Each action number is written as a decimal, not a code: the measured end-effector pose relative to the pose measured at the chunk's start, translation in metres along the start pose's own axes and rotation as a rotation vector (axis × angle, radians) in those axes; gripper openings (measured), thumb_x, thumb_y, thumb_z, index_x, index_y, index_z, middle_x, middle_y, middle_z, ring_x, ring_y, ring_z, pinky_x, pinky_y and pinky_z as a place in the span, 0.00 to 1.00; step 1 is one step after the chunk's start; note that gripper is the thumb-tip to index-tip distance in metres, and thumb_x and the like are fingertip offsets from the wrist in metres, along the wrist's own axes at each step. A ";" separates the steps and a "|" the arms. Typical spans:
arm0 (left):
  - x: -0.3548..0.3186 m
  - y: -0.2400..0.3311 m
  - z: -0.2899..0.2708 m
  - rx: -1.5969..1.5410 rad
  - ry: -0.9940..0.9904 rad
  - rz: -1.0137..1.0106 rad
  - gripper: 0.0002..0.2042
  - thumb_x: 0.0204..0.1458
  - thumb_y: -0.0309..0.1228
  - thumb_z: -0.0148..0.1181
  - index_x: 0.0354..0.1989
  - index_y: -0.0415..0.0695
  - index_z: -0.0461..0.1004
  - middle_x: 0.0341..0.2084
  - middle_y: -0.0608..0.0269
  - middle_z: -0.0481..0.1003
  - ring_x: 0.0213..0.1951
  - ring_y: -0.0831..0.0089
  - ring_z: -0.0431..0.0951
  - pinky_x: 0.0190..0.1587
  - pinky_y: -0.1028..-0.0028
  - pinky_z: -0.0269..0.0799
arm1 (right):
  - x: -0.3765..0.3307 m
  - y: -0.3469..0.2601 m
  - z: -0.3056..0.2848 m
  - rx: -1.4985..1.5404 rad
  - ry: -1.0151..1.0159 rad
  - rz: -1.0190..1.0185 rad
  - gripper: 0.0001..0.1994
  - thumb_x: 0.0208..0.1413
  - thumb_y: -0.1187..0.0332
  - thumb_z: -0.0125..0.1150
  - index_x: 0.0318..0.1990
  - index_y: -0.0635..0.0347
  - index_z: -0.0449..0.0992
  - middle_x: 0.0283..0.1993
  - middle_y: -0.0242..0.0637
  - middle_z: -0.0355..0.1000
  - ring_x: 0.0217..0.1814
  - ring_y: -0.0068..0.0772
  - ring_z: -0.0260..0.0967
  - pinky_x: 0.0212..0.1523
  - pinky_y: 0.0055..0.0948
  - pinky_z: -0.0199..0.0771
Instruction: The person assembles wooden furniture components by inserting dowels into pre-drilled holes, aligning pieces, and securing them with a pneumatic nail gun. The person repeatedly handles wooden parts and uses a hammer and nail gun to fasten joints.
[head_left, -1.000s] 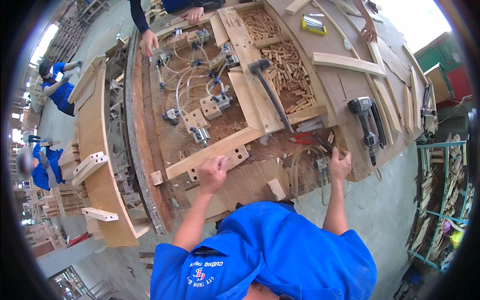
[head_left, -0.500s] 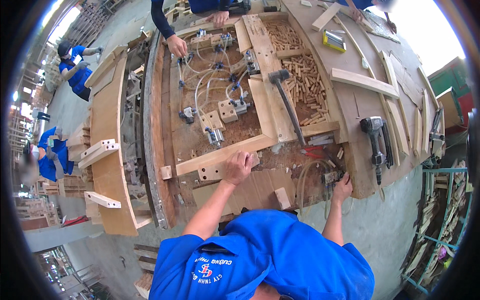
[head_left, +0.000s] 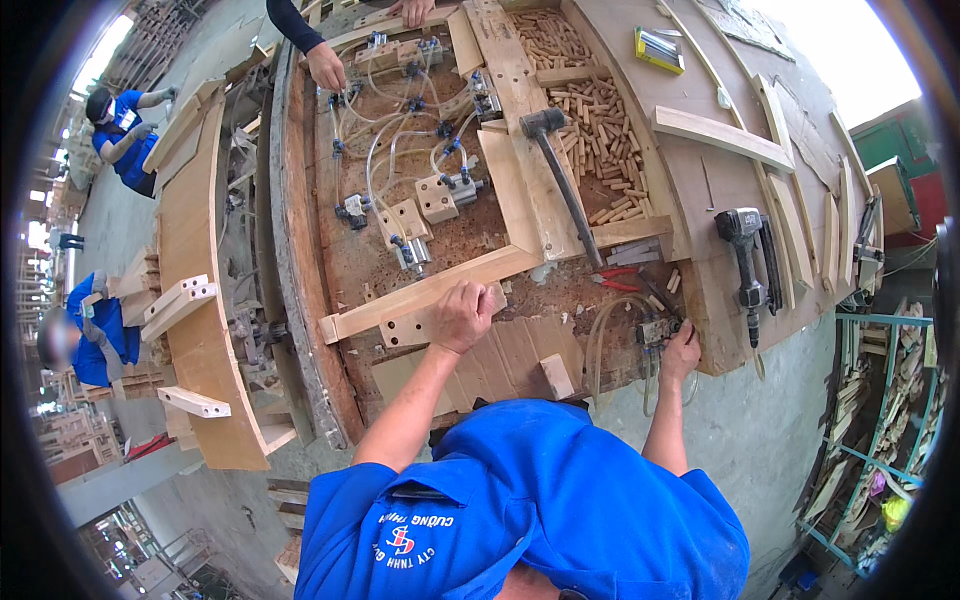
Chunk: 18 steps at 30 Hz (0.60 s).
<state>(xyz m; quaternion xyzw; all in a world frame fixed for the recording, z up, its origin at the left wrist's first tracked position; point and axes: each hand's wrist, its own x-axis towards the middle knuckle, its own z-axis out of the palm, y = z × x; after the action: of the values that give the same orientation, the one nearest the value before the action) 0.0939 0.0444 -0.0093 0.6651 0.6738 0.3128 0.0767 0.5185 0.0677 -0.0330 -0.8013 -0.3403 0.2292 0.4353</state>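
Workshop desk (head_left: 700,190) crowded with tools: left hand (head_left: 462,316) presses closed on the wooden rail (head_left: 430,290), right hand (head_left: 680,352) grips the valve switch (head_left: 655,330), clamping under way.

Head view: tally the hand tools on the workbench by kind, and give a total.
Mallet: 1
Nail gun: 1
Red-handled pliers: 1
Total: 3

The left hand rests on a wooden rail; the right hand is at a small valve on the bench edge.

A pale wooden rail (head_left: 425,293) lies slanted across the jig, beside a small valve block (head_left: 656,330).
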 end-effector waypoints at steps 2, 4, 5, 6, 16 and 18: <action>0.000 0.000 0.000 -0.012 0.008 -0.004 0.10 0.63 0.35 0.67 0.35 0.48 0.72 0.29 0.58 0.76 0.32 0.54 0.81 0.35 0.56 0.77 | 0.000 0.001 0.001 0.007 0.000 -0.006 0.24 0.74 0.47 0.58 0.44 0.64 0.79 0.29 0.31 0.71 0.27 0.24 0.70 0.27 0.30 0.71; 0.000 0.000 0.000 -0.010 -0.001 -0.014 0.10 0.63 0.35 0.67 0.35 0.48 0.72 0.29 0.58 0.76 0.32 0.54 0.82 0.35 0.56 0.77 | 0.000 0.002 0.002 0.020 0.003 -0.002 0.24 0.74 0.47 0.58 0.43 0.64 0.79 0.29 0.30 0.71 0.27 0.24 0.70 0.27 0.30 0.71; 0.000 0.000 0.000 -0.010 -0.006 -0.018 0.10 0.63 0.35 0.67 0.34 0.48 0.72 0.29 0.58 0.76 0.32 0.54 0.82 0.35 0.56 0.77 | 0.001 0.003 0.003 0.031 0.007 0.006 0.24 0.75 0.47 0.58 0.43 0.64 0.79 0.29 0.30 0.71 0.27 0.24 0.70 0.26 0.30 0.71; 0.001 0.000 0.000 -0.011 -0.004 -0.018 0.10 0.63 0.35 0.67 0.34 0.48 0.72 0.29 0.58 0.76 0.32 0.54 0.81 0.35 0.56 0.77 | 0.001 0.004 0.003 0.041 0.011 0.014 0.24 0.75 0.47 0.58 0.43 0.64 0.78 0.29 0.30 0.71 0.27 0.23 0.70 0.26 0.29 0.71; 0.001 0.001 0.000 -0.016 0.006 -0.013 0.10 0.63 0.35 0.67 0.34 0.48 0.72 0.28 0.59 0.75 0.32 0.55 0.81 0.35 0.56 0.77 | 0.002 0.005 0.000 -0.004 -0.026 0.003 0.24 0.75 0.46 0.57 0.42 0.63 0.77 0.28 0.30 0.70 0.25 0.23 0.70 0.23 0.29 0.70; 0.001 0.001 0.000 -0.011 0.001 -0.018 0.10 0.63 0.36 0.67 0.34 0.49 0.72 0.28 0.59 0.75 0.32 0.55 0.81 0.35 0.56 0.77 | 0.002 0.003 0.000 0.000 -0.025 0.004 0.25 0.75 0.46 0.57 0.42 0.64 0.78 0.28 0.31 0.71 0.25 0.24 0.70 0.25 0.30 0.71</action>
<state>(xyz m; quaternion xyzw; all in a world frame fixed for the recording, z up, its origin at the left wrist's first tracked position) 0.0948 0.0454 -0.0079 0.6584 0.6781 0.3161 0.0826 0.5203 0.0679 -0.0358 -0.7990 -0.3440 0.2402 0.4307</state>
